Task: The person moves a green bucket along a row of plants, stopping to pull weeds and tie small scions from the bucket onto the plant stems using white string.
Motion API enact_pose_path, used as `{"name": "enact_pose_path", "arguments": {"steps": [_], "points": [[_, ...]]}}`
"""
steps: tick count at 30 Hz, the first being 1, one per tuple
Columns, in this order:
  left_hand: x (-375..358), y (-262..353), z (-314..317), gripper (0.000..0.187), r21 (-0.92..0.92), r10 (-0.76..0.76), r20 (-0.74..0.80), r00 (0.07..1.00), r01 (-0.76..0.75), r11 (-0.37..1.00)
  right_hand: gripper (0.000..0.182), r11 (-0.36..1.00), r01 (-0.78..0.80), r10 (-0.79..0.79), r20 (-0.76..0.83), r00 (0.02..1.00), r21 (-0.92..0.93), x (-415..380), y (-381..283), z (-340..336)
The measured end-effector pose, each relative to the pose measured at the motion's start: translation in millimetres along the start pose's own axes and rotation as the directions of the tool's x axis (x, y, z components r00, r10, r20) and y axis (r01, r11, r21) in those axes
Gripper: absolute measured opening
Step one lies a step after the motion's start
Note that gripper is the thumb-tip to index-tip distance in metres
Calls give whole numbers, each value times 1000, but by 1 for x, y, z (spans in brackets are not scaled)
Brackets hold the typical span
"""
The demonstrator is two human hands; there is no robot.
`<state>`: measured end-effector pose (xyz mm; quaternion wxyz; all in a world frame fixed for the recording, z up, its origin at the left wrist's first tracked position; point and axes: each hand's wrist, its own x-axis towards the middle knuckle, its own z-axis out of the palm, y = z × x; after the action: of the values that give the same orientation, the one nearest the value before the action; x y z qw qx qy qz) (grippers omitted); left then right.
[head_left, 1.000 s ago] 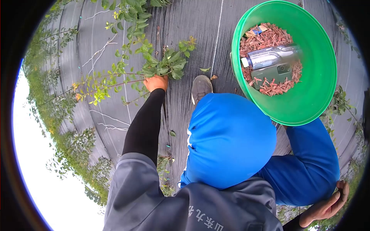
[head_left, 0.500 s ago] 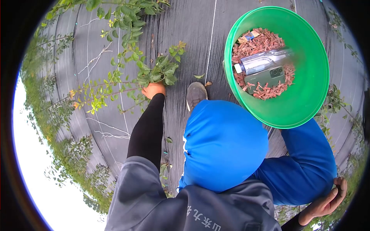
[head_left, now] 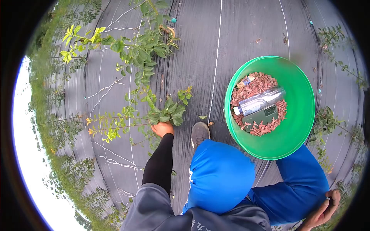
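Fingers of the left hand (head_left: 163, 129) tucked under the lower edge of a green leaf cluster (head_left: 171, 111), tips out of sight behind foliage. Cannot tell whether clamped on a stem, pressed together or set apart. Back of the hand turned to view, wrist in a black sleeve (head_left: 158, 163). Leaf cluster touching the fingers and just beyond them as seen from the head, low over a dark ground sheet (head_left: 192, 46). From beside the cluster, a thin reddish branch (head_left: 138, 124) running off to the left, past the knuckles, with smaller, yellower leaves farther out.

Right hand (head_left: 323, 213) well apart from the leaves, beside the bent right leg in blue trousers (head_left: 221, 175). Fingers partly bent; cannot tell whether closed on anything, with only a tiny pale spot near the tips.

Between left hand and green bucket (head_left: 304, 115), a grey shoe (head_left: 201, 133), with a loose leaf (head_left: 202, 117) just past its toe. Inside the bucket, a bed of reddish strips (head_left: 262, 80); on top, a clear bottle (head_left: 262, 101) lying on its side, white cap toward the left, and close beside it a dark green phone (head_left: 259, 117), partly covered by strips.
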<state>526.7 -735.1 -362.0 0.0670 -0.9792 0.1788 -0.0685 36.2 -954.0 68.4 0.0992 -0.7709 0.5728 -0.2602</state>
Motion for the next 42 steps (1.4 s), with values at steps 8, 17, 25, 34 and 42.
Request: {"name": "enact_pose_path", "arguments": {"steps": [8,17,25,34,42], "points": [[6,3,-9,30,-45,-64,116,991,70,997,23,1000,-23,24,55,998,-11,8,-15,3],[12,-1,9,43,6,-101,123,987,101,995,21,996,91,-91,11,996,-3,24,-34,8],[24,-3,2,44,134,-140,359,923,97,986,22,998,54,-55,15,998,38,21,-29,5],[10,-5,-3,39,165,22,251,968,-65,984,21,999,9,-10,14,1000,41,12,-22,2],[0,2,-4,37,53,79,9,997,-80,995,21,990,49,-45,-32,998,129,18,-24,5]]}}
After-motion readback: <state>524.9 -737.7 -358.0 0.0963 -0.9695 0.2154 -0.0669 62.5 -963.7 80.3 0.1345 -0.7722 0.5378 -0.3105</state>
